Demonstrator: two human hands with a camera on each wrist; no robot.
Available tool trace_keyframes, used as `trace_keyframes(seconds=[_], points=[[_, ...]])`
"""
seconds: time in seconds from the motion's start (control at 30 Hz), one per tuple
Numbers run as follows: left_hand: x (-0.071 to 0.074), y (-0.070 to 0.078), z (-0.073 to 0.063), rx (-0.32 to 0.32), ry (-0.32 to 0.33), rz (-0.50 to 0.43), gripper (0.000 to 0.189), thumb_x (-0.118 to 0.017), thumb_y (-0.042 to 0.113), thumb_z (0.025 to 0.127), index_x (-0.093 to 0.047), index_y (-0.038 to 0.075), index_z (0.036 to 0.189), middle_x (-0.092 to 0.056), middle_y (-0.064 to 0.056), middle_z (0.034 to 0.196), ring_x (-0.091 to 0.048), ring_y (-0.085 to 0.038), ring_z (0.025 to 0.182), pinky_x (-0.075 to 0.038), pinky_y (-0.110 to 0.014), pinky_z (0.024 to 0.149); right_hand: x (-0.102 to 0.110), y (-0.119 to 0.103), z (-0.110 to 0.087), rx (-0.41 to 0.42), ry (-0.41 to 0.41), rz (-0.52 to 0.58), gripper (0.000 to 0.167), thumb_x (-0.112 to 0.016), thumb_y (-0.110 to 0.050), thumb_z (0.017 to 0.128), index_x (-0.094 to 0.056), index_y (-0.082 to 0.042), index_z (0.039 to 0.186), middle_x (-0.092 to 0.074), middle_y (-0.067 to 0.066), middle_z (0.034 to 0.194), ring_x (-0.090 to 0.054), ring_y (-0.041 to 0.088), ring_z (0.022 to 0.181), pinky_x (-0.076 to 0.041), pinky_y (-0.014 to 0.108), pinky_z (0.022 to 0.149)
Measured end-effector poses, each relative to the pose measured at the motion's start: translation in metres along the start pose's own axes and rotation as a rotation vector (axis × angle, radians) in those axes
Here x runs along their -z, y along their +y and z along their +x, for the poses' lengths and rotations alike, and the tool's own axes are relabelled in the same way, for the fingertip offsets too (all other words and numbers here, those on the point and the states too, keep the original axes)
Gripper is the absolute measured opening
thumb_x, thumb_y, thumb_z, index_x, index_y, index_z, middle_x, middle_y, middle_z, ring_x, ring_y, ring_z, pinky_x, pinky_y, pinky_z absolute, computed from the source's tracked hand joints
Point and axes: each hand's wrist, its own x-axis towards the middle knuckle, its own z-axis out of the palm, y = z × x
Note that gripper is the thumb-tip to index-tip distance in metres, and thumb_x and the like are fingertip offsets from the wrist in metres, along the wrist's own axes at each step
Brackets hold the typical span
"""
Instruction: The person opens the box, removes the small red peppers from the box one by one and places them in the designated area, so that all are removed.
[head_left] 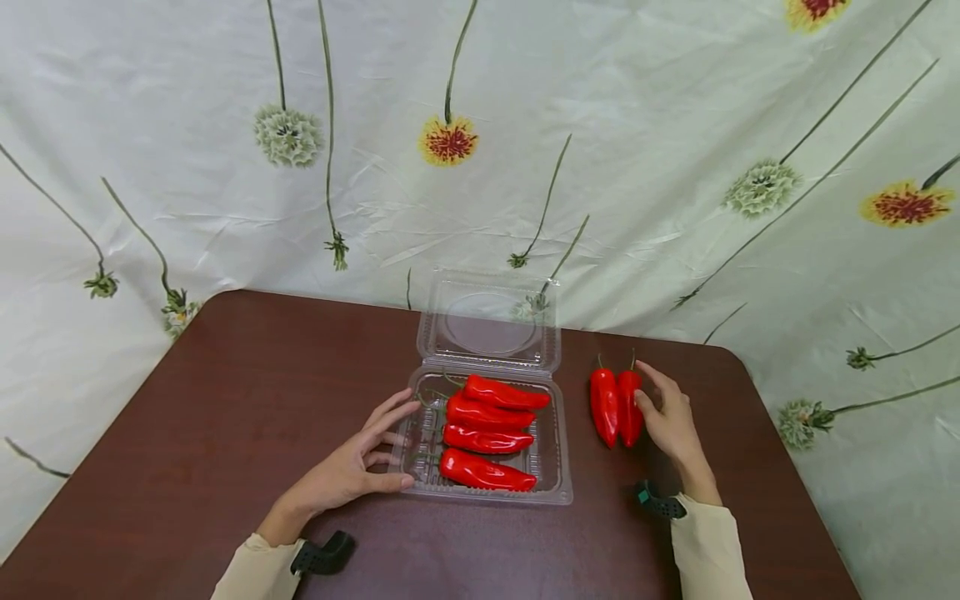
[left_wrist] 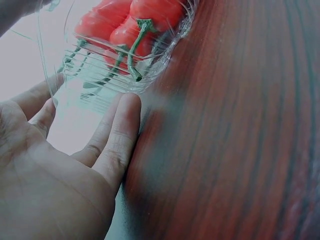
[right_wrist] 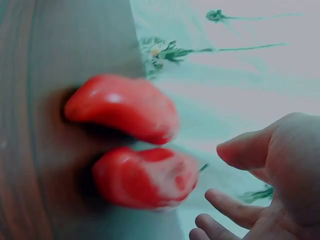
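Observation:
A clear plastic clamshell box (head_left: pixel 564 454) lies on the table, its lid (head_left: pixel 491 327) tipped back. Several red peppers with green stems lie crosswise inside, among them a front one (head_left: pixel 487 472). At the box's left side is my left hand (head_left: pixel 341 473), fingers spread, thumb at the front left corner. The left wrist view shows that hand (left_wrist: pixel 65 175) with extended fingers against the clear wall. Two more red peppers, a left one (head_left: pixel 603 408) and a right one (head_left: pixel 629 410), lie side by side right of the box. My right hand (head_left: pixel 672 423) is beside the right one, thumb and fingers apart around its upper end.
The dark brown table (head_left: pixel 247 400) has rounded far corners. Behind it and along its right side hangs a pale cloth (head_left: pixel 637 167) printed with flowers. A black band (head_left: pixel 324 553) is on the left wrist, another band (head_left: pixel 660 502) on the right.

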Motion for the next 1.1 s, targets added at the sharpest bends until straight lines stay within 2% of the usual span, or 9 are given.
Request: trace_keyframes(seconds=[0.1,0.23,0.33,0.43,0.57,0.63,0.8,0.93,1.1], points=[[0.0,0.001,0.001,0.005,-0.001,-0.002,0.089,-0.076,0.011,0.089,-0.023,0.019,0.16,0.001,0.004,0.168,-0.049,-0.032,0.123,-0.049,-0.029,0.094,0.0,-0.011,-0.001,0.085,0.007,-0.009,0.046,-0.056,0.001,0.098,-0.049,0.002,0.144,-0.045,0.031,0.146,-0.042,0.052,0.131,-0.037,0.067,0.101],[0.0,0.002,0.001,0.018,0.003,-0.006,0.088,-0.075,0.01,0.09,-0.024,0.02,0.16,0.001,0.005,0.168,-0.048,-0.034,0.124,-0.048,-0.029,0.094,-0.003,-0.033,-0.003,0.173,-0.031,0.007,0.046,-0.058,-0.001,0.098,-0.05,0.002,0.143,-0.043,0.032,0.147,-0.036,0.051,0.136,-0.024,0.069,0.107],[0.0,0.002,0.002,0.024,0.006,-0.007,0.088,-0.075,0.01,0.089,-0.024,0.02,0.16,0.0,0.006,0.168,-0.047,-0.035,0.124,-0.048,-0.029,0.094,-0.008,-0.051,-0.004,0.209,-0.072,0.025,0.046,-0.06,-0.004,0.098,-0.051,0.0,0.143,-0.043,0.029,0.148,-0.038,0.048,0.136,-0.017,0.068,0.11],[-0.001,0.002,0.002,0.025,0.006,-0.006,0.089,-0.076,0.011,0.089,-0.024,0.021,0.16,0.0,0.007,0.168,-0.048,-0.036,0.124,-0.048,-0.029,0.094,-0.015,-0.065,-0.005,0.244,-0.109,0.028,0.047,-0.062,-0.007,0.098,-0.052,-0.002,0.143,-0.047,0.023,0.148,-0.042,0.043,0.136,-0.026,0.065,0.111],[0.0,0.001,0.001,0.021,0.008,-0.004,0.088,-0.077,0.012,0.088,-0.026,0.022,0.16,-0.001,0.007,0.168,-0.049,-0.034,0.124,-0.048,-0.029,0.094,-0.024,-0.082,-0.004,0.296,-0.145,0.042,0.046,-0.066,-0.005,0.095,-0.055,-0.003,0.14,-0.052,0.018,0.145,-0.05,0.038,0.129,-0.044,0.059,0.1],[0.0,0.001,0.001,0.019,0.01,-0.001,0.088,-0.077,0.011,0.088,-0.026,0.022,0.16,-0.001,0.006,0.168,-0.05,-0.034,0.124,-0.048,-0.029,0.094,-0.029,-0.089,-0.004,0.315,-0.159,0.052,0.046,-0.067,-0.004,0.094,-0.056,-0.003,0.139,-0.054,0.017,0.143,-0.054,0.038,0.125,-0.049,0.056,0.095],[0.0,0.002,0.001,0.022,0.009,-0.002,0.088,-0.076,0.01,0.089,-0.025,0.02,0.16,0.0,0.005,0.168,-0.049,-0.035,0.124,-0.048,-0.03,0.094,-0.043,-0.105,-0.008,0.326,-0.186,0.051,0.047,-0.071,-0.007,0.092,-0.059,-0.009,0.138,-0.06,0.011,0.136,-0.059,0.033,0.118,-0.051,0.051,0.094],[0.0,0.003,0.001,0.029,0.009,-0.004,0.088,-0.076,0.01,0.089,-0.024,0.019,0.16,0.0,0.006,0.168,-0.049,-0.033,0.124,-0.048,-0.03,0.094,-0.06,-0.116,-0.012,0.366,-0.221,0.033,0.046,-0.073,-0.011,0.091,-0.061,-0.014,0.136,-0.063,0.005,0.133,-0.058,0.026,0.114,-0.05,0.047,0.091],[0.0,0.003,0.001,0.034,0.014,0.001,0.088,-0.076,0.01,0.089,-0.025,0.019,0.16,0.0,0.006,0.168,-0.049,-0.032,0.124,-0.048,-0.03,0.094,-0.071,-0.133,-0.013,0.446,-0.312,-0.007,0.044,-0.074,-0.016,0.091,-0.063,-0.014,0.133,-0.063,0.001,0.135,-0.055,0.023,0.125,-0.046,0.046,0.1]])
